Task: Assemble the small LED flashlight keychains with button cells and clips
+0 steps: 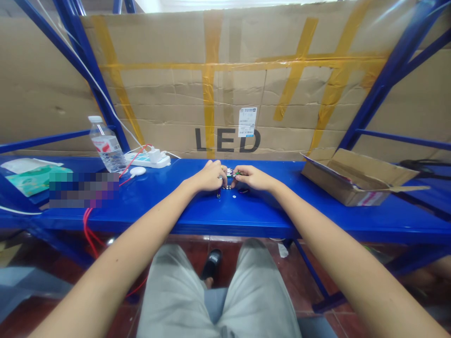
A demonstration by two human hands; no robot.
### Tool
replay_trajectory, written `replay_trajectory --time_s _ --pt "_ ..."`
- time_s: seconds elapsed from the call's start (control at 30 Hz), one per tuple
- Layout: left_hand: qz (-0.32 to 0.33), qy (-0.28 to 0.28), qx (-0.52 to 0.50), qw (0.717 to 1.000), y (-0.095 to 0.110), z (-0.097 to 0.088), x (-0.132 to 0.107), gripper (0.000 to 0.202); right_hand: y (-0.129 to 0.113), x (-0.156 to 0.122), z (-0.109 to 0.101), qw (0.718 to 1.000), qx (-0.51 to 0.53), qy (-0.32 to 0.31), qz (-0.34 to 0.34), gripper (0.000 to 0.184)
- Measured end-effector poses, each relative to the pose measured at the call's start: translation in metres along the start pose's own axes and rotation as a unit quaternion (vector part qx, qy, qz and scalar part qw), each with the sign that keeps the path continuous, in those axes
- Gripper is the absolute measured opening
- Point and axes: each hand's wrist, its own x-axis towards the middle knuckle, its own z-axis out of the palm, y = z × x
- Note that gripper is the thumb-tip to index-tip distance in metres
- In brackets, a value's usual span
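My left hand point(212, 176), with a ring on one finger, is closed at the middle of the blue table. Its fingertips are on the left side of a small silver metal part point(229, 172). From the right, my right hand point(251, 177) meets it with thumb and fingers pinched round a thin green piece point(237, 173), which touches or lies close to the metal part. The kind of either piece is too small to make out. Just below the left fingers lies a small dark piece point(218, 194), and a small pale disc point(234, 196) is nearby.
An open cardboard box point(352, 188) stands on the right of the blue table point(197, 220). To the left are a water bottle point(107, 148), a white power strip point(151, 160), a green packet point(33, 180) and red cables point(88, 225). A large carton point(169, 108) walls off the back.
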Motion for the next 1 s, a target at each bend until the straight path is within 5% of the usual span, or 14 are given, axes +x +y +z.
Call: replay_trajectory --time_s 0.2,0.43,0.7,0.9,1.0 --pt "-0.036 0.070 -0.040 0.996 -0.002 -0.002 0.002 0.041 0.000 0.002 -0.004 0.999 -0.005 0.036 -0.027 0.003" --pt "-0.193 0.182 -0.129 0.956 -0.025 0.003 0.005 0.024 0.006 0.007 -0.010 0.988 -0.075 0.130 0.017 0.010" --pt "-0.329 0.071 -0.154 0.929 -0.032 -0.002 -0.005 0.029 0.007 0.007 -0.010 0.982 -0.137 0.128 0.039 0.012" --pt "-0.330 -0.011 0.013 0.944 -0.029 -0.009 -0.010 0.012 0.005 0.006 -0.009 0.981 -0.143 0.119 0.053 0.012" --pt "-0.330 -0.055 -0.012 0.942 -0.027 -0.011 -0.010 0.009 0.005 0.005 -0.009 0.981 -0.145 0.115 0.057 0.012"
